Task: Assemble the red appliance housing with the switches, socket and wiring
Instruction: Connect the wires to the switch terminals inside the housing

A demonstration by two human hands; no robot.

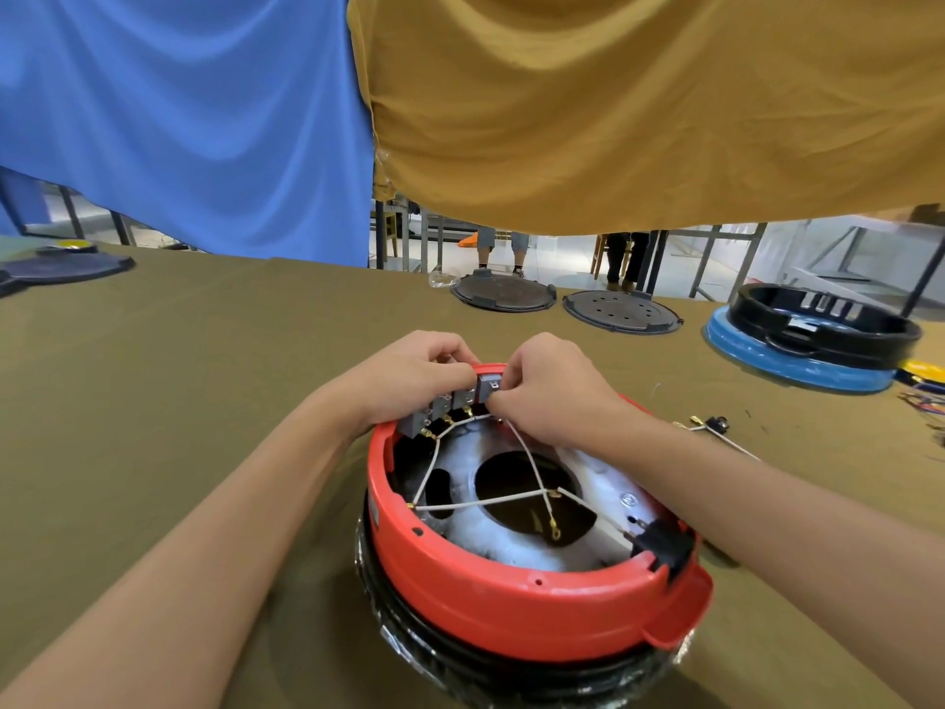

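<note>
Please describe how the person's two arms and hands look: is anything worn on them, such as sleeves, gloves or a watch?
Both arms are bare as far as the picture shows, so no sleeve is visible on either forearm. The left hand and the right hand wear no gloves. I see no watch, bracelet or ring on the wrists and fingers that show, and no markings on either arm.

Both hands are working at the far rim of the red housing (516, 601). The left hand (409, 376) is gripping the grey switches (450, 401). The right hand (552, 391) is pinching a white wire (526, 452) there.
</note>
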